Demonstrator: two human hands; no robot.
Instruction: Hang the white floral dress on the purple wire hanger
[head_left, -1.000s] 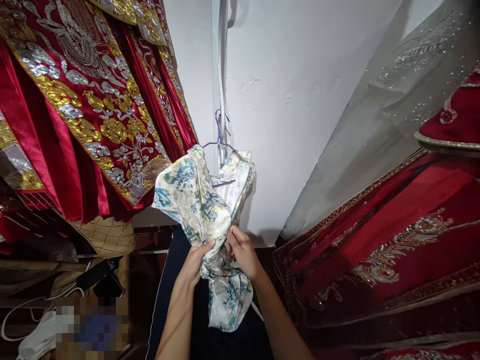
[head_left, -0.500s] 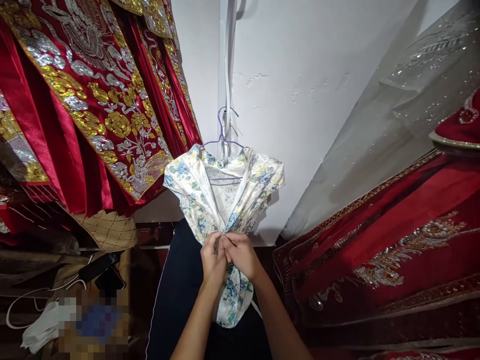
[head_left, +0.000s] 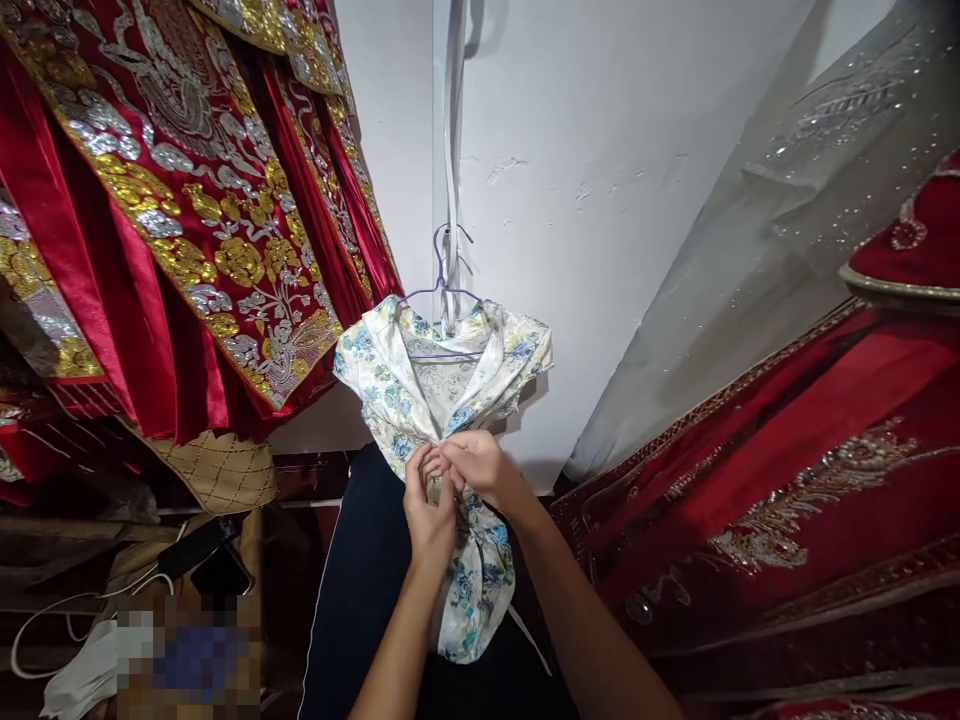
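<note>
- A white wall [head_left: 600, 250] fills the middle of the view, scuffed in places, with a pale strip running down it.
- A red garment [head_left: 172, 220] heavy with gold and silver embroidery hangs at the left; more red embroidered fabric [head_left: 787, 500] spreads at the right, under a grey sequinned sheer cloth [head_left: 787, 200].
- Low at the left lie a dark phone [head_left: 199, 545], a white cable [head_left: 67, 610] and a quilted tan piece [head_left: 217, 470]; part of that corner is blurred out.
- A small floral dress [head_left: 397, 370], white with blue and yellow flowers, hangs on a purple wire hanger [head_left: 442, 290] against the wall, its front open at the neck.
- The left hand [head_left: 429, 505] is curled shut, fingertips pinching the dress front at its waist.
- The right hand [head_left: 480, 465] is likewise closed, pinching the same spot from the other side; the two hands touch.
- Below the hands the skirt of the dress hangs loose over a dark navy cloth [head_left: 360, 600].
- No writing or label can be read.
</note>
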